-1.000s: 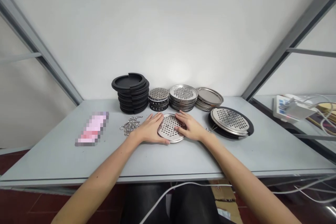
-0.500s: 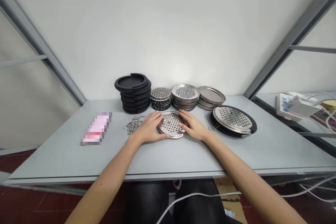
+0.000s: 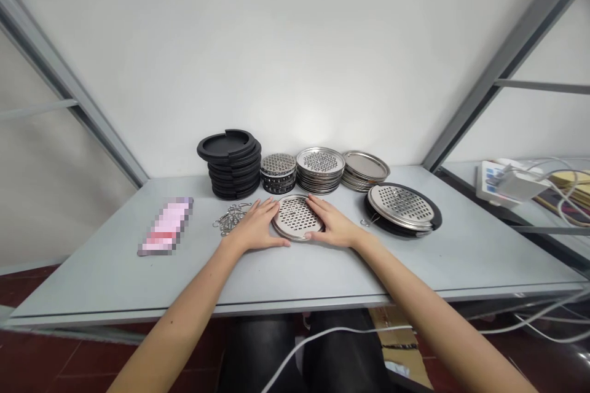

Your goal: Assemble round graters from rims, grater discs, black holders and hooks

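A round metal plate with rows of holes (image 3: 297, 216) lies flat on the grey table, between my two hands. My left hand (image 3: 258, 226) rests at its left edge, thumb stretched out along the near side. On the other side, my right hand (image 3: 332, 222) touches the right edge, with its thumb over the near rim. Both hands have their fingers apart, and neither is closed round the plate. Just left of my left hand is a pile of small metal hooks (image 3: 229, 220).
Behind stand a stack of black rings (image 3: 234, 175), small perforated discs (image 3: 278, 164), perforated plates (image 3: 320, 161) and plain metal discs (image 3: 366, 166). A black-rimmed perforated assembly (image 3: 405, 206) lies right. A blurred pink phone-like item (image 3: 166, 226) lies left; a power strip (image 3: 495, 187) is far right.
My right thumb has moved from the plate's holes to its near right rim. My left thumb has shifted slightly off the near rim. The camera view has shifted a little.
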Available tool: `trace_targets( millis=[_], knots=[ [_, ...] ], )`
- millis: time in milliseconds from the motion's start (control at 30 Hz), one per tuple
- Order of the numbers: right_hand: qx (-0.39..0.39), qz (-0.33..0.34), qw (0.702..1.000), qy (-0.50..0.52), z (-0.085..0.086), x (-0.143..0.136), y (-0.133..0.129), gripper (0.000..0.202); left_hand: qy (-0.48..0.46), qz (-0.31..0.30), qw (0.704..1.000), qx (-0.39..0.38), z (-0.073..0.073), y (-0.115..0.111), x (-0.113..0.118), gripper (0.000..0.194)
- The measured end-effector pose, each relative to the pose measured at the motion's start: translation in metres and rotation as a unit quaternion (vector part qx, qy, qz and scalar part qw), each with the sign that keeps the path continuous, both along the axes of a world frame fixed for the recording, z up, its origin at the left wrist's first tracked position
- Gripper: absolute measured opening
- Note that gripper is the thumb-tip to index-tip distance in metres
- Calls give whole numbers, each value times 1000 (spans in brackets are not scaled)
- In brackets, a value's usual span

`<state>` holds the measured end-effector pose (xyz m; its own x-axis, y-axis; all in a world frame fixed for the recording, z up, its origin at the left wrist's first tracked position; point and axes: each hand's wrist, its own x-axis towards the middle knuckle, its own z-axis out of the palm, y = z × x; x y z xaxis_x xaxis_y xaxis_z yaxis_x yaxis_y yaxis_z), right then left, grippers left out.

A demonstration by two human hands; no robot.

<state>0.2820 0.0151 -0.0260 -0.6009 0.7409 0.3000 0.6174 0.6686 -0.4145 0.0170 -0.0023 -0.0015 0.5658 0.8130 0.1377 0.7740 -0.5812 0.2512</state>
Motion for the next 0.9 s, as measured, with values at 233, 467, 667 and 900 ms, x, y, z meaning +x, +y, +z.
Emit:
trace_targets(
  millis=[233,467,667,900],
  knots=[
    [1,16,997,72,10,9,1,96,-70,8,995,70,0,3,6,72],
    [111,-23,968,224,18,12,3,29,-192,60,978,54,3,3,3,49],
    [77,-54,963,252,20,11,0,34,-196,26,979,46,3,5,3,32],
    [19,-85,969,232,17,12,4,43,-252,32,967,26,5,2,5,28]
  ],
)
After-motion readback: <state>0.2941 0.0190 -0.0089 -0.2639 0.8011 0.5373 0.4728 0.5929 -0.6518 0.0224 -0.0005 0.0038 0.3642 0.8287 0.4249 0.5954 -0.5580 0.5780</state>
